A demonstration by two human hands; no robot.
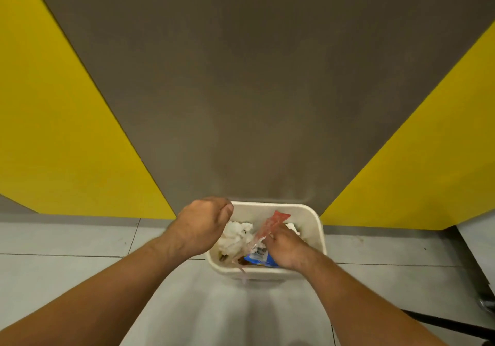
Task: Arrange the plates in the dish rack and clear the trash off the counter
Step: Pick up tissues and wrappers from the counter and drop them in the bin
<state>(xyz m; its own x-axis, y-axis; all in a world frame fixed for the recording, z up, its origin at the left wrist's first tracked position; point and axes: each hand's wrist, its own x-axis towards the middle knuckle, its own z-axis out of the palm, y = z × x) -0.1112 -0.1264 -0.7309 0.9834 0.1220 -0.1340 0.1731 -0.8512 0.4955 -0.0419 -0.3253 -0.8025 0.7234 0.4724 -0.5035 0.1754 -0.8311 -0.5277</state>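
Evidently at the disposal stage: the right hand [284, 249] reaches into the cream rectangular plastic bin [313, 220] on the grey tiled floor [80, 238], its fingers [278, 235] pinching a clear plastic wrapper with a red end [270, 225], presumably to press it among the crumpled white tissue [235, 236] and blue packet [258, 258]. The left hand [201, 225] hovers over the bin's left rim, fingers loosely curled, nothing seen in them.

Cream plastic rectangular bin [317, 229] on grey tiled floor [80, 238]. Right grip [286, 249] inside, pinching clear red-tipped plastic wrapper [271, 224]; left grip [201, 225] above left rim, fingers curled.
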